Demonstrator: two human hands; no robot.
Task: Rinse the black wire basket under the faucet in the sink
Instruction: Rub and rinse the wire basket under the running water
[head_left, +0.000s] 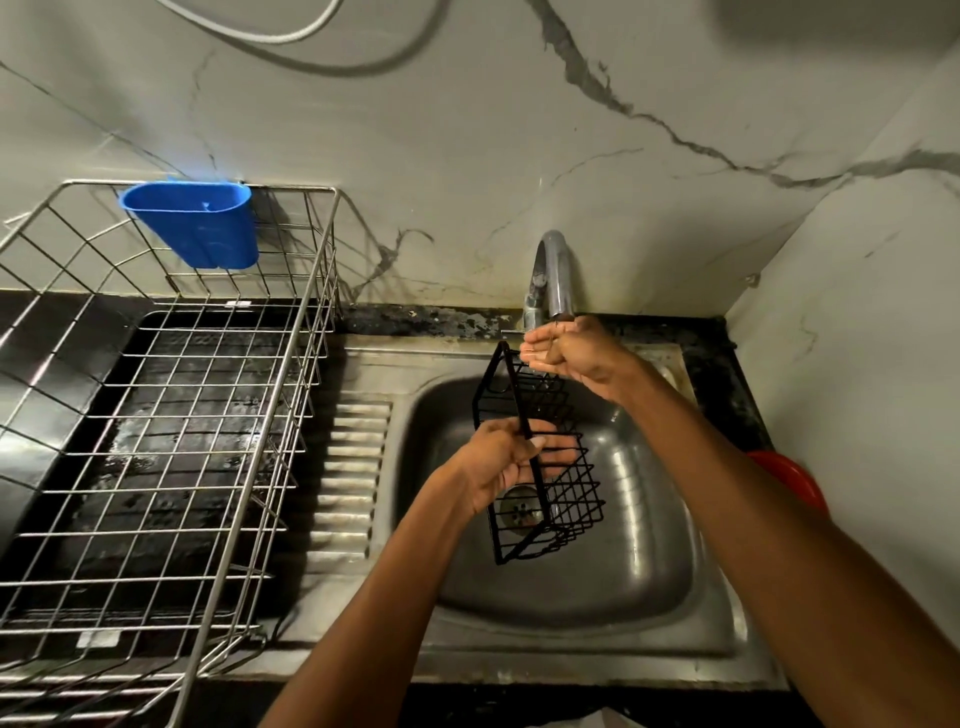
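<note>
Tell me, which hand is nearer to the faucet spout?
Right. The right hand is cupped directly under the faucet spout; the left hand is lower, gripping the black wire basket over the sink.

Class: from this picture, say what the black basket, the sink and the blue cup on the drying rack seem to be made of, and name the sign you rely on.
Black wire basket: thin metal wire, apparently coated matte black; no shine.
Sink: probably stainless steel; grey, brushed, soft reflections.
Blue cup: likely plastic; uniform colour, smooth moulded walls.
</note>
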